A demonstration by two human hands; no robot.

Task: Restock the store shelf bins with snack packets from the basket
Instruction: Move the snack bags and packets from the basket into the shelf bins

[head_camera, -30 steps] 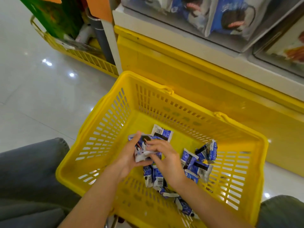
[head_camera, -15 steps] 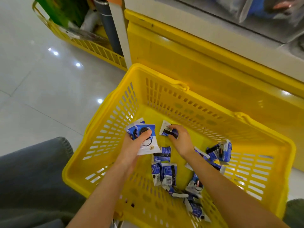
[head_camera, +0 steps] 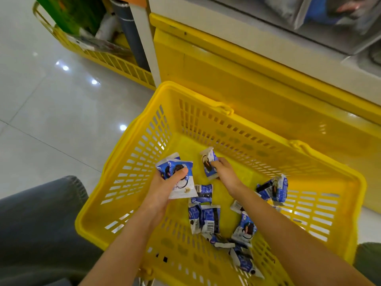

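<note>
While blue-and-white foil snack packets [head_camera: 204, 219] lie scattered on the floor of the yellow slotted plastic basket [head_camera: 132, 162], the left hand [head_camera: 162, 188] grips a small stack of them under its thumb, and the right hand [head_camera: 224, 174] pinches one single packet [head_camera: 209, 164] above the basket floor. Beyond stands the yellow shelf base [head_camera: 257, 83] on glossy white floor tiles [head_camera: 51, 112].

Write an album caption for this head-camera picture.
Over a yellow basket, the left hand holds a stack of blue snack packets while the right hand grips another packet.
</note>
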